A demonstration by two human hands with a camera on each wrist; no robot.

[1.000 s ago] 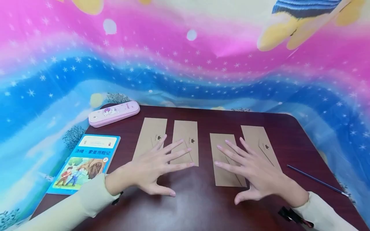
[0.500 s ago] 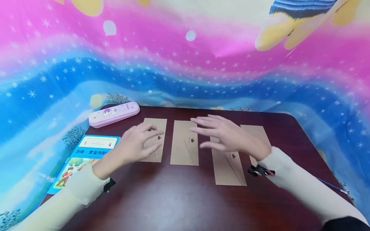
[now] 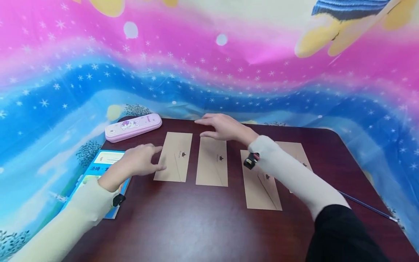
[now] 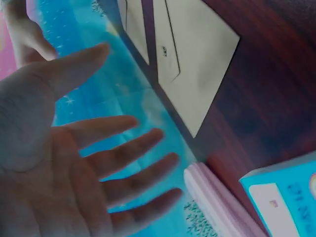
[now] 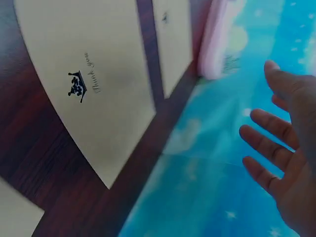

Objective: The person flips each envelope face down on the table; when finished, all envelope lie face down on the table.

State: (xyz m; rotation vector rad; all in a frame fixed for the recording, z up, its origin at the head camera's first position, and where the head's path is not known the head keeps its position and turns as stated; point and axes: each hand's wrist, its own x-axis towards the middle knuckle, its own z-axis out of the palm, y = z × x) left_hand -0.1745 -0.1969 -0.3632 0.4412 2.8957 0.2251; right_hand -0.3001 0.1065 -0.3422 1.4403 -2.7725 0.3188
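Several brown paper envelopes with printed crowns lie on the table. My left hand (image 3: 137,160) hovers with relaxed fingers between the blue book (image 3: 101,169) and the leftmost envelope (image 3: 171,160); its fingers look spread in the left wrist view. At the far end of the second envelope (image 3: 209,165), my right hand (image 3: 224,126) is raised, fingers extended and holding nothing. "Thank you" is legible on an envelope (image 5: 113,39) in the right wrist view. The third envelope (image 3: 255,193) lies nearer the front. My right forearm partly hides it and the rightmost envelope (image 3: 289,147).
A pink pencil case (image 3: 134,127) sits at the table's back left corner. Along the right edge lies a thin dark blue pencil (image 3: 370,206), partly behind my sleeve. A colourful patterned cloth (image 3: 183,80) hangs behind the dark wooden table (image 3: 163,225).
Both hands, earlier spread over the envelopes, have moved left. My right hand has gone up to the far table edge; my left has drawn back over the book. The envelopes stay in place.
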